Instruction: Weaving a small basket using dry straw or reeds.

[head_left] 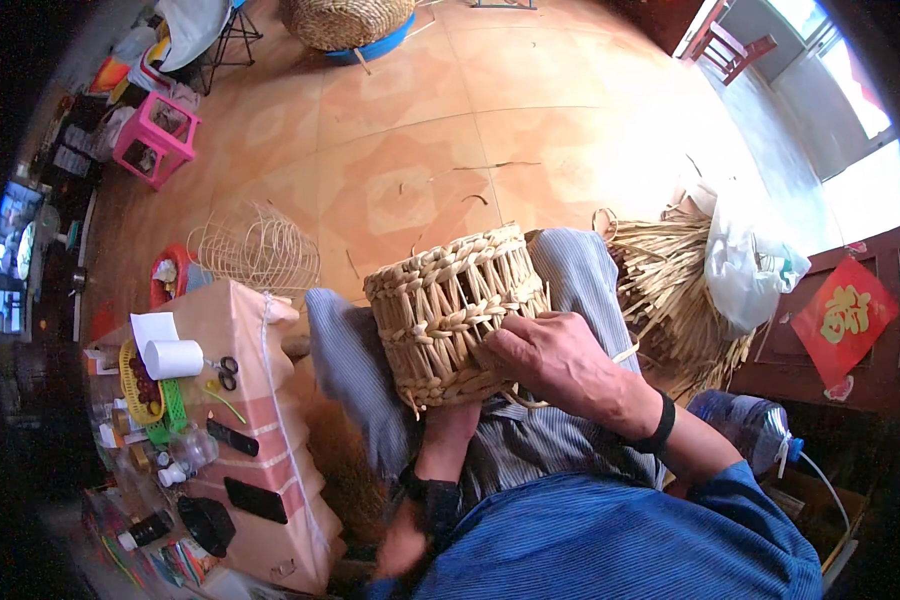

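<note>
A woven straw basket [450, 320] rests tilted on my lap, with thick braided bands and open uprights between them. My right hand [550, 360] is closed at the basket's right side, fingertips pressed in among the strands. A pale strand end [625, 350] sticks out just beyond its wrist, and a loose strand curls below the fingers. My left hand [452, 425] reaches up under the near end of the basket; the weave hides its fingers. Both wrists wear dark bands.
At left, a cloth-covered table [255, 400] bears a paper roll [173, 359], scissors [229, 373], a phone [256, 499] and bottles. A bundle of dry straw [670, 290] stands at right, near a large water bottle [745, 430]. A wire-like frame [260, 250] and pink stool [158, 140] are farther off.
</note>
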`<state>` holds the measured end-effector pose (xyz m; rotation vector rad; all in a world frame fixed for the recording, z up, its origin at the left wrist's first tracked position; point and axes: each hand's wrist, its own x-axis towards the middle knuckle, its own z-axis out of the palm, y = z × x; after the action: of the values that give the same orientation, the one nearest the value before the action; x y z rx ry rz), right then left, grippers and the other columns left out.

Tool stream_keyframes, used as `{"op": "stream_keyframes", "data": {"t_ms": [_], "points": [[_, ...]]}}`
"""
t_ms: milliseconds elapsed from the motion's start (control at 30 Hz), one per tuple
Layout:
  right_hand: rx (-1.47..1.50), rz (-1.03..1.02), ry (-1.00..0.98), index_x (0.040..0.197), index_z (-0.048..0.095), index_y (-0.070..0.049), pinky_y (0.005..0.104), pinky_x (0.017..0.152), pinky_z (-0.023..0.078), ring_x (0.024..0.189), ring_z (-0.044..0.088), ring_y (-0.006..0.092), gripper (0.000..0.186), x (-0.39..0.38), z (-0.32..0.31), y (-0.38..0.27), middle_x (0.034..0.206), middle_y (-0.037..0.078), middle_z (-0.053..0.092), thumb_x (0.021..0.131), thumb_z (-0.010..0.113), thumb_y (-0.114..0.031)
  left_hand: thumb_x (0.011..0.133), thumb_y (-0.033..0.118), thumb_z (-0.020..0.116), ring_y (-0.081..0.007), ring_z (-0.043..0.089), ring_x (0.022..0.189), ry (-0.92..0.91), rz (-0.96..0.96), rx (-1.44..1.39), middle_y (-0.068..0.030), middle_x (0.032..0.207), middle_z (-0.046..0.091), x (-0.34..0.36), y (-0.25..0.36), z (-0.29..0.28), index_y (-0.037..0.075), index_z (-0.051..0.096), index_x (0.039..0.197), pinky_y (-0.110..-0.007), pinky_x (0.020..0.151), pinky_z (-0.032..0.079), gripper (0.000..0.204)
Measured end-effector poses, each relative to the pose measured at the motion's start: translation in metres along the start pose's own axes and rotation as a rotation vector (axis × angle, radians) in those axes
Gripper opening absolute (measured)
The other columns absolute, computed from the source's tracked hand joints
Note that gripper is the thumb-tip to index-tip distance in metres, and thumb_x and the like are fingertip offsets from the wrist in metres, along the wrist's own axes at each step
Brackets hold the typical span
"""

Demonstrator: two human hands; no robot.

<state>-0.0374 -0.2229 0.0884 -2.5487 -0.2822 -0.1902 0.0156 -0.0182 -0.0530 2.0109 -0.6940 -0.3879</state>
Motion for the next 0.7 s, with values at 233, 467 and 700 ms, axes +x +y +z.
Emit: {"op": "stream_keyframes", "data": {"t_ms": [233, 467, 700], "points": [[0.256, 0.029, 0.055, 0.103, 0.064, -0.008, 0.0437, 0.063, 0.056, 0.069, 0.065, 0.0328, 0.016, -0.015, -0.031, -0.009, 0.086, 0.01, 0.061, 0.099, 0.077, -0.017, 0.099, 0.03, 0.082, -0.0318, 0.038, 0.162, -0.016, -0.182, -1.112, -0.0058, 0.172, 0.045, -0.004, -0.002, -0.006, 0.021, 0.04, 0.171, -0.059, 0.134, 0.03, 0.084], [-0.317, 0.219, 0.072, 0.1, 0.067, -0.005, 0.0415, 0.073, 0.057, 0.085, 0.067, 0.0281, 0.013, -0.101, -0.12, 0.01, 0.093, 0.009, 0.061, 0.094, 0.076, -0.013, 0.093, 0.027, 0.089, -0.0275, 0.042, 0.159, -0.126, -0.145, -1.537, -0.0029, 0.17, 0.048, -0.035, -0.003, -0.011, 0.022, 0.039, 0.171, -0.056, 0.133, 0.035, 0.093], [-0.695, 0.254, 0.415, 0.102, 0.063, -0.002, 0.0439, 0.067, 0.052, 0.082, 0.066, 0.0336, 0.013, -0.157, -0.193, -0.003, 0.094, 0.015, 0.063, 0.094, 0.073, 0.001, 0.087, 0.036, 0.097, -0.0265, 0.048, 0.156, -0.001, -0.338, -1.552, -0.0035, 0.168, 0.051, -0.038, 0.006, -0.014, 0.019, 0.04, 0.169, -0.055, 0.132, 0.038, 0.101]]}}
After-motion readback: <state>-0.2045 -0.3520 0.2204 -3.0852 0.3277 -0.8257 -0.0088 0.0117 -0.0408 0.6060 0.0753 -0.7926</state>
